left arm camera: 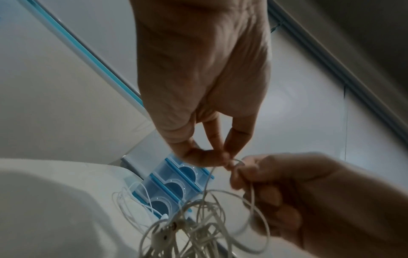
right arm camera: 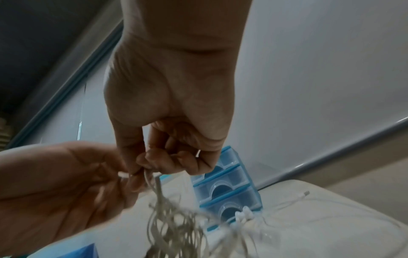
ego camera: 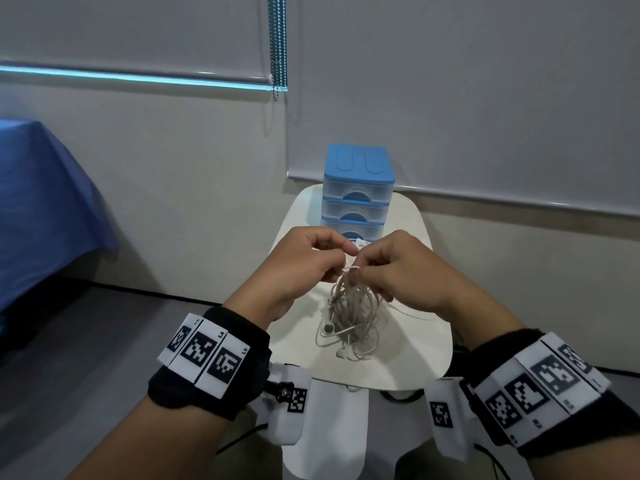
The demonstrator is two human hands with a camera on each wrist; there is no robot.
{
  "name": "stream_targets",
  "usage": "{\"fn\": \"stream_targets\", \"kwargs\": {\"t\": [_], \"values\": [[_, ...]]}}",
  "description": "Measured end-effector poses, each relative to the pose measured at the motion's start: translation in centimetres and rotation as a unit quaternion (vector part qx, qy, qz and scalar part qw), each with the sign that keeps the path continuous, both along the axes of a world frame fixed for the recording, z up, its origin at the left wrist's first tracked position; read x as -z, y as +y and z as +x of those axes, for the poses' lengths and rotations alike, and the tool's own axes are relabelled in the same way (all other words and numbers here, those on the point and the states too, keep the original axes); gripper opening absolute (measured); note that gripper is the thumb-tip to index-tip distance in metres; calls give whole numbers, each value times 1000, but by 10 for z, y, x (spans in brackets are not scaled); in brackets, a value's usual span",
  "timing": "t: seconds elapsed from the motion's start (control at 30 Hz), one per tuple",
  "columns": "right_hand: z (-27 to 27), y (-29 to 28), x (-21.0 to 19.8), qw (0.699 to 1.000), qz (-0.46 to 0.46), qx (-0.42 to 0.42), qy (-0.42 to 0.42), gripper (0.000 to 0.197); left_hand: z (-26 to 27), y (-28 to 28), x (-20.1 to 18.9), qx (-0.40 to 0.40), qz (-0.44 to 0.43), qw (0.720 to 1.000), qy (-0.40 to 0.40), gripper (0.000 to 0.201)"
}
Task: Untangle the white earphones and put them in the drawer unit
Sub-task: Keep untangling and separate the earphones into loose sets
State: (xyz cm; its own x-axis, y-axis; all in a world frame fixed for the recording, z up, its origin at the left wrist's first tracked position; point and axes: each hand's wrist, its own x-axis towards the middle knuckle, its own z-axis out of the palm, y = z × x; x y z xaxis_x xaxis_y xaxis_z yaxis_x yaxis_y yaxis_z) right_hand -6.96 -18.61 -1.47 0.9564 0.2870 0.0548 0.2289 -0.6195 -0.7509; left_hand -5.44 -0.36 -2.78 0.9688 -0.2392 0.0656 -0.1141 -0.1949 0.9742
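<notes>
Seen from the head camera, a person's left hand (ego camera: 304,261) and right hand (ego camera: 391,268) meet fingertip to fingertip above a small white table (ego camera: 426,344), both pinching the top of the tangled white earphones (ego camera: 349,310). The knotted bundle hangs straight down toward six o'clock from the shared grip, its long axis near vertical, with the lowest loops and an earbud resting on the tabletop. The blue drawer unit (ego camera: 358,192) stands at twelve o'clock beyond the hands, all three drawers closed. From the left wrist, the left hand (left arm camera: 198,87) nips one strand between thumb and forefinger, while the right hand (left arm camera: 309,195) at four o'clock curls round neighbouring loops of the earphones (left arm camera: 198,218), the two grips almost touching. From the right wrist, the right hand (right arm camera: 172,108) clamps several strands with bent fingers, the left hand (right arm camera: 55,192) at eight o'clock; the earphones (right arm camera: 174,221) trail down blurred, just in front of the drawer unit (right arm camera: 229,185). Loosening likely means drawing the hands apart sideways, and neither sits clearly nearer the drawers.
</notes>
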Motion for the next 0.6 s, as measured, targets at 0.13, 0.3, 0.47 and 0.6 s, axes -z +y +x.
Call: {"fn": "stream_targets", "kwargs": {"t": [0.13,0.3,0.47,0.6], "values": [[12,-6,-9,1000,19,11,-4,17,4,6,5,25,109,994,-1,12],[25,-10,-6,989,-141,32,-34,20,15,11,0,-10,251,966,-53,19],[36,-21,6,972,-213,91,-30,30,20,26,-16,-11,231,971,-61,31],[36,-23,10,978,-191,86,-9,28,5,33,-39,52,172,981,-72,34]]}}
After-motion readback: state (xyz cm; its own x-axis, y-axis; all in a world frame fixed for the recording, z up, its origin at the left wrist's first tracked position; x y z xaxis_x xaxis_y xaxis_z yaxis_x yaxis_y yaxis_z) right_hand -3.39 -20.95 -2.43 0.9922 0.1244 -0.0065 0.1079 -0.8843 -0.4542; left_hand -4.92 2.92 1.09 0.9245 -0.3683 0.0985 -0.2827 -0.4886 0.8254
